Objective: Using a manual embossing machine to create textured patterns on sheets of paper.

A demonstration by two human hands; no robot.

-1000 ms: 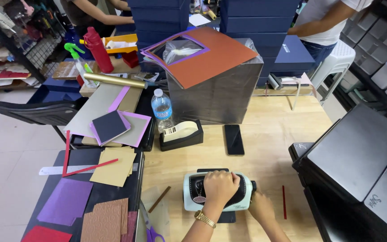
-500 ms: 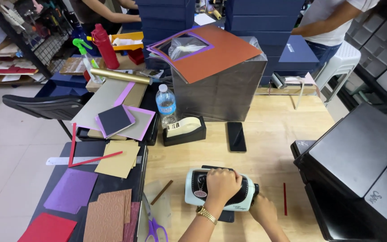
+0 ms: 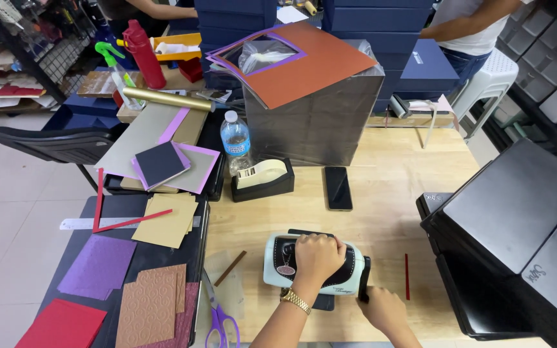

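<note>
A small pale-green and black hand-crank die-cutting machine (image 3: 278,261) stands on the wooden table (image 3: 394,193) near its front edge. My left hand (image 3: 317,254), with a gold watch on the wrist, is closed over the top handle of the machine. My right hand (image 3: 385,308) grips the black crank (image 3: 363,283) on the machine's right side. A dark plate pokes out under the machine.
Behind the machine are a black phone (image 3: 338,187), a tape dispenser (image 3: 262,177), a water bottle (image 3: 235,138) and a grey box (image 3: 317,122) topped with red-brown card. Purple scissors (image 3: 220,319) and coloured papers (image 3: 98,264) lie left. Black cases (image 3: 517,219) stand right. Another person (image 3: 472,26) stands behind.
Both hands stay on the machine. The view has shifted slightly, and my right hand sits a little lower on the crank.
</note>
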